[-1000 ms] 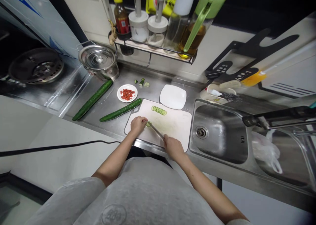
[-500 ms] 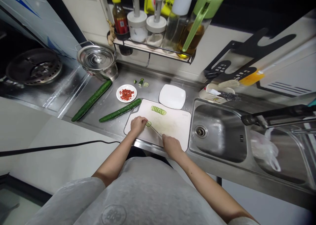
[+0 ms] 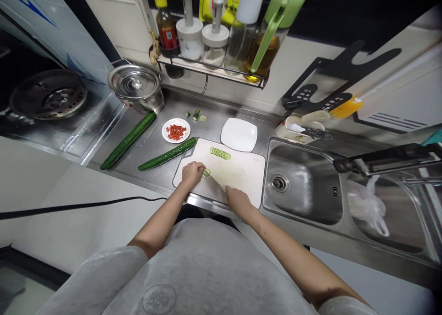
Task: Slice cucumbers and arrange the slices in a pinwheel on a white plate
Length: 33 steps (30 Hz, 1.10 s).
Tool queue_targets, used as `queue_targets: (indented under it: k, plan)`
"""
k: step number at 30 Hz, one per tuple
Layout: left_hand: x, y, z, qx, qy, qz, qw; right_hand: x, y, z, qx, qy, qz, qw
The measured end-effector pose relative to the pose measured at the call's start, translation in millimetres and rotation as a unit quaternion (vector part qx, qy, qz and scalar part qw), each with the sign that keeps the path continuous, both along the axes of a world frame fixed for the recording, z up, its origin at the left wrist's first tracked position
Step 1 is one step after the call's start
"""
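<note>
Cucumber slice (image 3: 206,172) is being kept on the left part of the white chopping board (image 3: 238,186), with the blade of the knife (image 3: 217,182) being positioned against it. The left hand (image 3: 192,173) is being held over the board's left edge, its fingers being drawn narrowly together at the slice; whether the slice or the knife tip is being pinched cannot be told. The knife handle is being gripped by the right hand (image 3: 239,200), its fingers being wrapped around it near the board's front edge. A row of overlapping slices (image 3: 220,154) is being kept farther back on the board. Behind it, a square white plate (image 3: 239,134) is being supported on the metal desk (image 3: 149,142). Red pieces (image 3: 176,131) are being contained in a round dish (image 3: 188,133) to the left. A shorter cucumber (image 3: 168,154) and a longer cucumber (image 3: 128,141) are being left on the desk, the shorter one lying nearer the board.
</note>
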State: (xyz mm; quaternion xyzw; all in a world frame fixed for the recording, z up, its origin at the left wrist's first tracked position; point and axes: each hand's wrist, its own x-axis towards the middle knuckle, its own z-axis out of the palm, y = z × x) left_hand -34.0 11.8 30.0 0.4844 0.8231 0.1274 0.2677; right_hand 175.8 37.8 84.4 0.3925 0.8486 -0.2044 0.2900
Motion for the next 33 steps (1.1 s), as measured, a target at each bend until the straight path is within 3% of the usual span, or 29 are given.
queue_targets:
  k: [15, 21, 27, 33]
  plan:
    - [12, -2, 4.6, -0.001, 0.045, -0.005, 0.999, 29, -8, -1.6, -0.008, -0.012, -0.01, 1.0]
    - [17, 1, 7.0, 0.0, 0.003, 0.013, 1.0, 41, -6, -1.0, -0.014, 0.012, -0.016, 1.0]
    - [-6, -12, 11.0, -0.01, -0.047, 0.076, 0.996, 57, -4, -1.3, -0.026, 0.063, -0.074, 0.995]
    - [-35, -23, 11.0, -0.047, -0.019, 0.116, 0.992, 62, -4, -4.4, -0.022, 0.064, -0.112, 0.991]
